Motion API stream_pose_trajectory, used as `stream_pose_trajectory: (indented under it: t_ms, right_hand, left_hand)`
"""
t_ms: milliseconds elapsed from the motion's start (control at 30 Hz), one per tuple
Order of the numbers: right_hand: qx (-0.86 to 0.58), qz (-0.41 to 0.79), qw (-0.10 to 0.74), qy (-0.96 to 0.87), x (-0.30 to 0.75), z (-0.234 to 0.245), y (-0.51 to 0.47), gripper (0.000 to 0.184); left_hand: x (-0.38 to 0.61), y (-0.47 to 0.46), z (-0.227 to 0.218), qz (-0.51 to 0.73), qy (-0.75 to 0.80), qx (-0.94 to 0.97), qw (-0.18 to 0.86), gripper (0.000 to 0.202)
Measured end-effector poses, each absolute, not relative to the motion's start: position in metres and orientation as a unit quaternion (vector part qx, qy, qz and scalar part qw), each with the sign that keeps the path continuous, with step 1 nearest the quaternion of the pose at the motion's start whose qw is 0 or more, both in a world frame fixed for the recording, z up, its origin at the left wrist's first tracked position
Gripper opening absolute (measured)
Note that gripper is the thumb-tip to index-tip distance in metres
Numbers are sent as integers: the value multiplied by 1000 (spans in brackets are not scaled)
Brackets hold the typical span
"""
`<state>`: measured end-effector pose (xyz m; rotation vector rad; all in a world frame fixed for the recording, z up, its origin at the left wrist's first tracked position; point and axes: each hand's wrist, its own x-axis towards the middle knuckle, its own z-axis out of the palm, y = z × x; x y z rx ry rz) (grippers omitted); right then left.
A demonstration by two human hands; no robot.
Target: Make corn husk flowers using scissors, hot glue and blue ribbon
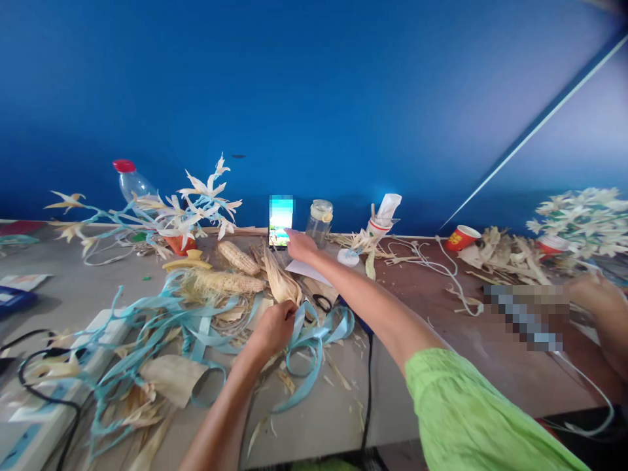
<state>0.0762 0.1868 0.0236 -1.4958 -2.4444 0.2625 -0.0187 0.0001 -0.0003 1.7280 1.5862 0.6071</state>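
Observation:
My left hand (pixel 275 329) is closed at the lower end of a dry corn husk (pixel 280 278), its fingers pinched together. Ahead of it, my right hand (pixel 301 246) reaches to a lit phone (pixel 281 222) standing upright against the blue wall. One finger points at the lower part of the screen; whether it touches the glass I cannot tell. Blue ribbon (pixel 314 353) curls on the table beside my left hand. Two corn cobs (pixel 238 257) lie left of the husk, and black-handled scissors (pixel 322 302) lie to its right.
Husk flowers (pixel 199 209) on blue-wrapped stems stand in a red cup at left, near a clear bottle (pixel 135 183). A glass jar (pixel 318 222) stands beside the phone. A power strip (pixel 83 360) lies front left. At right are a red paper cup (pixel 461 237) and another person's hand (pixel 598 301).

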Motion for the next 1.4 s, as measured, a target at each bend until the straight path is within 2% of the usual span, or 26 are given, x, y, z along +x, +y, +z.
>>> stream_pose_trajectory:
  t_ms: [167, 233, 367, 600, 733, 933, 1000, 1167, 1400]
  right_hand:
    - [-497, 133, 185, -837, 81, 46, 151, 34]
    - [-453, 227, 262, -822, 89, 54, 127, 30]
    - [-419, 357, 348, -759, 111, 54, 72, 28]
    - [-421, 356, 412, -726, 136, 37, 32, 33]
    - [-486, 241, 359, -760, 125, 37, 71, 44]
    - [-545, 46, 110, -830, 88, 28, 142, 58]
    - [-547, 14, 61, -835, 77, 22, 157, 65]
    - [-556, -9, 20, -831, 64, 8, 183, 76]
    - [-549, -14, 25, -836, 61, 3, 195, 74]
  left_hand:
    - [-22, 1, -2, 272, 600, 671, 340, 20]
    - [-22, 1, -1, 290, 592, 678, 325, 21]
    - [-20, 0, 4, 329, 568, 677, 334, 22]
    - [-18, 1, 0, 351, 533, 676, 369, 25]
    - [-16, 0, -1, 325, 542, 680, 372, 23]
    - [-15, 0, 1, 305, 561, 678, 365, 21]
    - [-16, 0, 0, 305, 561, 681, 358, 21]
    - [-17, -3, 4, 300, 570, 685, 340, 21]
    - [-15, -3, 3, 295, 568, 683, 352, 21]
